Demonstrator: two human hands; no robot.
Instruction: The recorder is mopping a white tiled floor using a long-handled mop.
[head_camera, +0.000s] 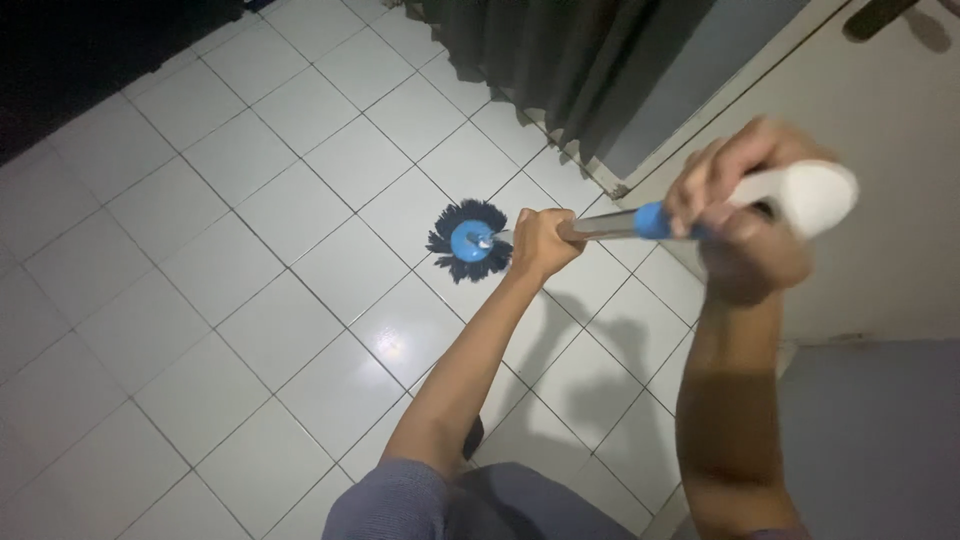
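A round mop head (468, 240) with dark blue strands and a light blue hub rests on the white tiled floor (250, 300). Its metal pole (605, 226) runs up towards me and ends in a white handle (810, 195) with a blue collar. My left hand (540, 243) is closed around the pole low down, just behind the mop head. My right hand (740, 215) grips the top of the pole at the white handle, close to the camera.
A dark curtain (560, 60) hangs at the top centre, reaching the floor. A pale door (880, 120) and its frame stand at the right. A dark area lies at the top left. A grey-blue surface (880, 430) is at the bottom right.
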